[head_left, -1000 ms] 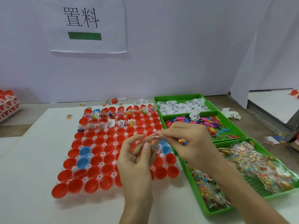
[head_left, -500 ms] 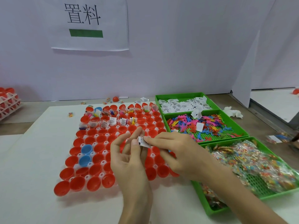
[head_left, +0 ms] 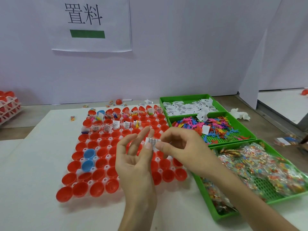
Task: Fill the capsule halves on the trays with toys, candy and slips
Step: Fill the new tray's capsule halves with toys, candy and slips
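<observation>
I held one printed slip (head_left: 152,142) between both hands, above the middle of the capsule tray (head_left: 106,167). My left hand (head_left: 135,165) pinched it under the thumb, the other fingers spread upward. My right hand (head_left: 180,150) nipped its right edge between thumb and forefinger. Only the far rows of capsule halves (head_left: 98,175) held fillings (two empty ones were blue). The green slip tray (head_left: 183,98), toy tray (head_left: 216,139) and candy tray (head_left: 273,190) lay along my right.
</observation>
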`<state>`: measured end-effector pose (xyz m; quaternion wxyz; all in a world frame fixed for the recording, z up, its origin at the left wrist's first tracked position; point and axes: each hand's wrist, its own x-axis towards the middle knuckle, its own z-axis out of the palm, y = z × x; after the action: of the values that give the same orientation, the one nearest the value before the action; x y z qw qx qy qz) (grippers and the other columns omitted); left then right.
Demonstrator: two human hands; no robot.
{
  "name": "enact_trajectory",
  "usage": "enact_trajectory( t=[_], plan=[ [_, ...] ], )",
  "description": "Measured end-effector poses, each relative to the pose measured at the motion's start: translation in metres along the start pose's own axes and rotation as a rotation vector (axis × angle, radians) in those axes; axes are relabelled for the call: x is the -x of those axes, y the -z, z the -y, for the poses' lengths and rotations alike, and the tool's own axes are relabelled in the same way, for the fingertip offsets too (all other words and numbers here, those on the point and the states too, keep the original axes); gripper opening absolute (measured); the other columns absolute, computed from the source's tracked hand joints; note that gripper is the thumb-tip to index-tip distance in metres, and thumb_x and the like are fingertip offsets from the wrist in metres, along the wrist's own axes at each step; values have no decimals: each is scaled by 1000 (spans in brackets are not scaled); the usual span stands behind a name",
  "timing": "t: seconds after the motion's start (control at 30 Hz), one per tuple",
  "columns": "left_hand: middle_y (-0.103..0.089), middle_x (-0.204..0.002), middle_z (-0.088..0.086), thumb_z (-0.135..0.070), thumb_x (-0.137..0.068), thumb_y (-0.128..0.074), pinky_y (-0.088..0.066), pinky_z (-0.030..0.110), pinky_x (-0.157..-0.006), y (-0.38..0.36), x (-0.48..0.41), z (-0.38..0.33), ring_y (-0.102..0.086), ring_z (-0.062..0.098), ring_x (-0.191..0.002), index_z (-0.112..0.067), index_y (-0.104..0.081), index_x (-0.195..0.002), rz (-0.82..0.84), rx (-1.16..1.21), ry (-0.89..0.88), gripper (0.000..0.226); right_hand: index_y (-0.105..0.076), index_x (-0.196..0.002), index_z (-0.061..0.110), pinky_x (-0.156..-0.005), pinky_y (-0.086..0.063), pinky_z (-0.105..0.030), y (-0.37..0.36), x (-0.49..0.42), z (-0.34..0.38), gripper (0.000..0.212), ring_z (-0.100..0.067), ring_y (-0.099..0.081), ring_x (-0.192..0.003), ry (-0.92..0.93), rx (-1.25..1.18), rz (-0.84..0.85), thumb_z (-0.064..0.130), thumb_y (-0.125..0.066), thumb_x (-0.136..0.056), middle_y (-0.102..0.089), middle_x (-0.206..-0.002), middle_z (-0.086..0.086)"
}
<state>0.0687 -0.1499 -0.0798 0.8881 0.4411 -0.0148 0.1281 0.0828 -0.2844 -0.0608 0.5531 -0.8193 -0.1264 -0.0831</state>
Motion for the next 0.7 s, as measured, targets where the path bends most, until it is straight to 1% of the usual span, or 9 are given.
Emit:
enact_trajectory(
  t=[0.1, 0.2, 0.27, 0.33, 0.43, 0.5, 0.57, 0.63, 0.7],
  plan=[
    [-74, -117, 6, 11, -92, -56, -59, 32, -87, 0, 1, 2, -70, 21, -110, -12, -55, -111, 61, -59, -47, 29, -70, -86, 9, -73, -60, -37, -8, 1, 0, 13, -20, -71, -76, 25, -143, 3, 21, -76, -88, -72, -79, -8],
    [-75, -113, 5, 8, -94, -57, -59, 30, -85, 0, 2, 3, -71, 22, -110, -11, -56, -114, 103, -121, -78, 28, -69, -84, 10, -70, -57, -28, -7, 2, 3, 7, -19, -72, -73, 58, -229, 9, 11, -75, -88, -73, -77, -6],
    [-76, -109, 4, 2, -95, -59, -59, 25, -79, 0, 3, 4, -72, 21, -106, -14, -59, -117, 114, -150, -65, 27, -68, -85, 7, -68, -55, -25, 2, 1, 5, 7, -18, -72, -70, 77, -183, 42, 8, -74, -88, -73, -76, -6],
    [-76, -109, 1, -11, -94, -62, -58, 23, -81, -1, 3, 3, -73, 19, -103, -20, -65, -118, 131, -193, -38, 26, -68, -86, 5, -66, -55, -22, 14, 1, 6, 8, -17, -71, -69, 85, -90, 84, 8, -75, -87, -73, -76, -6],
    [-77, -105, 0, -29, -87, -64, -59, 31, -87, -2, 4, 3, -73, 19, -101, -25, -76, -106, 219, -274, 13, 23, -70, -86, 7, -67, -56, -23, 32, 1, 8, 8, -19, -72, -71, 68, -52, 133, 11, -77, -86, -73, -78, -7],
    [-78, -97, 2, -29, -86, -65, -60, 31, -83, -3, 4, 3, -74, 21, -95, -25, -79, -97, 259, -302, 30, 18, -72, -85, 10, -67, -57, -24, 39, 1, 9, 8, -18, -72, -70, 59, -58, 157, 15, -78, -84, -73, -78, -7],
    [-78, -91, 4, -26, -86, -66, -59, 23, -75, -3, 5, 3, -75, 20, -87, -24, -80, -92, 235, -317, 7, 16, -74, -86, 15, -68, -57, -24, 45, 1, 11, 8, -16, -71, -71, 53, -35, 192, 23, -76, -85, -74, -79, -4],
    [-78, -86, 4, -26, -84, -67, -58, 19, -70, -3, 5, 3, -76, 20, -82, -25, -80, -90, 184, -316, 1, 15, -75, -89, 20, -70, -58, -26, 54, -2, 7, 7, -16, -71, -71, 43, 31, 131, 25, -71, -89, -74, -82, 1],
    [-78, -83, 4, -27, -83, -67, -58, 19, -68, -3, 5, 2, -76, 21, -79, -26, -80, -89, 153, -306, 18, 14, -74, -92, 25, -72, -60, -29, 67, -7, -3, 7, -12, -71, -70, 0, 149, -57, 26, -67, -92, -75, -83, 4]
  ],
)
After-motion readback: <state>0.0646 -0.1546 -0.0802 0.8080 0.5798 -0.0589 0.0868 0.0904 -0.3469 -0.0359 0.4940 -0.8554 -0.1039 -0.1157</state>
